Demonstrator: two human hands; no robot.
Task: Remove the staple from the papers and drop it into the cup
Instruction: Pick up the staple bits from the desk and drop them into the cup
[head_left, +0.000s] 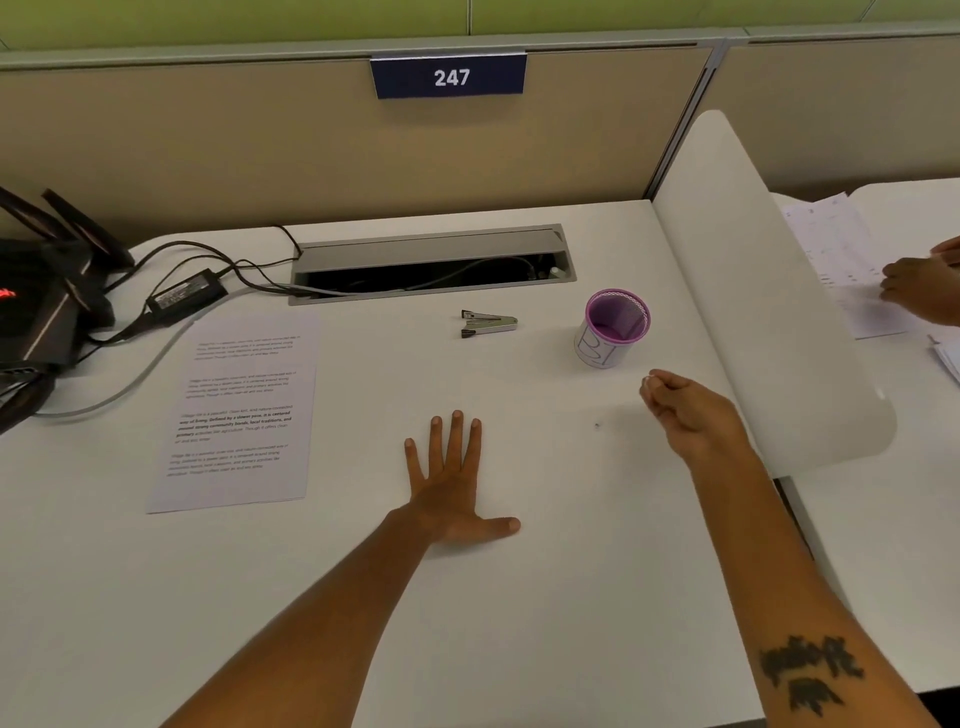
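Observation:
The printed papers (239, 410) lie flat on the left of the white desk. A small metal staple remover (488, 323) rests behind the desk's middle. To its right stands the purple cup (613, 328), upright, with a white label. My left hand (452, 483) lies flat on the desk, fingers spread, holding nothing. My right hand (685, 410) hovers just in front and to the right of the cup, its thumb and fingertips pinched together. A tiny pale glint shows at the pinch, seemingly the staple, too small to make out. A small grey speck (596, 426) lies on the desk.
An open cable tray (434, 262) runs along the back. A black router (36, 296), power adapter (187, 293) and cables crowd the far left. A white divider (769, 312) borders the right side; beyond it another person's hand (919, 286) rests on papers.

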